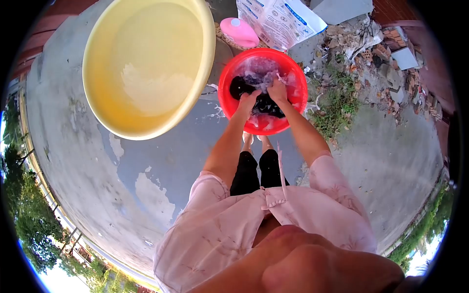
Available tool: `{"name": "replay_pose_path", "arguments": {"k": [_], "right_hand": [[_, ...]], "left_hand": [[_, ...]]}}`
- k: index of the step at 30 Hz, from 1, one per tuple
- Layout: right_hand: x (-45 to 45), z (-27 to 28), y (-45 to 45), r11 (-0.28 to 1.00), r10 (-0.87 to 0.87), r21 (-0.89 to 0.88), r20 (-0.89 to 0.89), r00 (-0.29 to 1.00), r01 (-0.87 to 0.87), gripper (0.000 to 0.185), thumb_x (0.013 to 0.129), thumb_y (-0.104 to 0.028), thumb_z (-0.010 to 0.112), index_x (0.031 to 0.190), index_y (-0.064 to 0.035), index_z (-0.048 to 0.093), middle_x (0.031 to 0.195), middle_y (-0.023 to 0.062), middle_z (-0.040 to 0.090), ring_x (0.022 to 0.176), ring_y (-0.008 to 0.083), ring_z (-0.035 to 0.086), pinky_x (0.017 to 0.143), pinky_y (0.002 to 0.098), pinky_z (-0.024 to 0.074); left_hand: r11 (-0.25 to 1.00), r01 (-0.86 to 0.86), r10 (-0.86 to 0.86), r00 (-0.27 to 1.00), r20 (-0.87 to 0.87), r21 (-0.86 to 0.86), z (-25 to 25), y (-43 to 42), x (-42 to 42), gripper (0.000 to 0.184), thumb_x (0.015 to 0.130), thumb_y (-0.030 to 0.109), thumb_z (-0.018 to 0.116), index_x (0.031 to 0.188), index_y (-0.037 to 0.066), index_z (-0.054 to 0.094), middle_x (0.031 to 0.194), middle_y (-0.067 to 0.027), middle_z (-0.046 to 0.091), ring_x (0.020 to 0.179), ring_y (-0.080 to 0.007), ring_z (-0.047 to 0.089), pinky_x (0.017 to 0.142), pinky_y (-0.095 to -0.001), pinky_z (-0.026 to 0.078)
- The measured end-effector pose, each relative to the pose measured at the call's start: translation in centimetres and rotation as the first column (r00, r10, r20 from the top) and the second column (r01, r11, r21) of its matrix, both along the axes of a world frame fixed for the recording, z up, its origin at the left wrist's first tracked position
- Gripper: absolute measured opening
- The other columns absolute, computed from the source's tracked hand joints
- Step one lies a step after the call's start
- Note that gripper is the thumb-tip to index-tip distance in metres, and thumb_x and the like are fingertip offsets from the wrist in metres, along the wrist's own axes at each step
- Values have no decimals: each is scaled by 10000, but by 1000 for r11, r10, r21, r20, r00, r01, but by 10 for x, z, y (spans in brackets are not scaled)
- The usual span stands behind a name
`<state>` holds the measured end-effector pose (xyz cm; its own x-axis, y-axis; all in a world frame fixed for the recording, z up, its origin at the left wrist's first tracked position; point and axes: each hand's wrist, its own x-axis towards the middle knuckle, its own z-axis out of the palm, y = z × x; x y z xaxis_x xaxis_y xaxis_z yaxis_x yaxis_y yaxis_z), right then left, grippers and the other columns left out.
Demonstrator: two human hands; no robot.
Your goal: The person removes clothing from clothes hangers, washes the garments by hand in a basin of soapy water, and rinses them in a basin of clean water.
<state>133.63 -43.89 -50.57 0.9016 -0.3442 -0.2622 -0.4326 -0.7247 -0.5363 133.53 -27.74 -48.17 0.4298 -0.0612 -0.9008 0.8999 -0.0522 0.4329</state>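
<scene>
Both my hands are down inside a red basin (pixel 225 105) holding soapy, foamy water. Dark wet cloth (pixel 267 105), black and bunched up, lies in the suds. My left hand (pixel 248 99) is closed on the cloth at its left part, fingers mostly hidden by the fabric. Close by on the right, my right hand (pixel 277 91) grips the same cloth near its upper part, its fingertips partly covered by foam. What garment the cloth is cannot be made out.
A large yellow tub (pixel 207 73) with clear water stands left of the basin. Behind are a pink rounded object (pixel 239 32) and a white printed bag (pixel 278 22). Rubble and broken bricks (pixel 391 63) with weeds (pixel 337 100) lie right. Splashed water wets the concrete (pixel 141 166).
</scene>
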Motion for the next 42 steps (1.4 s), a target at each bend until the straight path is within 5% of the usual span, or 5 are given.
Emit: {"name": "replay_pose_path", "arguments": {"k": [9,13,20,26,42], "right_hand": [[-15,72,33,492,-125,851,-143,982,186,441,890,-329,682,1181,-2,632,1004,71,685,908,138,611,848,287,473],[-51,137,75,687,-18,720,151,988,-98,392,870,-386,681,987,-13,678,836,176,672,773,229,662,748,349,501],[-3,92,18,975,-212,61,-6,977,212,458,898,-458,531,1137,-102,689,911,263,683,899,427,666,831,513,526],[-22,74,-21,999,34,-4,115,993,-34,565,815,-307,655,1346,-181,510,1383,145,484,1248,399,467,971,529,454],[23,12,23,993,-80,-104,-289,954,52,265,914,-235,515,1127,-112,613,1019,208,674,981,392,651,840,500,514]], "left_hand": [[801,-360,312,933,-180,-478,-8,1,3,660,927,638,433,1303,110,558,1240,-115,628,1133,-299,595,976,-536,449],[393,-367,389,897,-209,-843,-91,10,-9,367,984,362,453,1086,74,656,938,-86,693,793,-235,684,738,-396,581],[835,-467,523,839,153,-291,46,-4,-10,311,947,283,552,1105,32,644,991,-85,695,912,-248,672,781,-390,552],[722,10,-635,406,657,692,94,15,-33,651,784,105,635,1385,23,400,1252,-272,524,1172,-441,496,1015,-477,414],[952,-303,302,953,-33,-37,16,12,7,811,861,716,503,1347,67,539,1306,-135,585,1163,-271,583,941,-404,491]]}}
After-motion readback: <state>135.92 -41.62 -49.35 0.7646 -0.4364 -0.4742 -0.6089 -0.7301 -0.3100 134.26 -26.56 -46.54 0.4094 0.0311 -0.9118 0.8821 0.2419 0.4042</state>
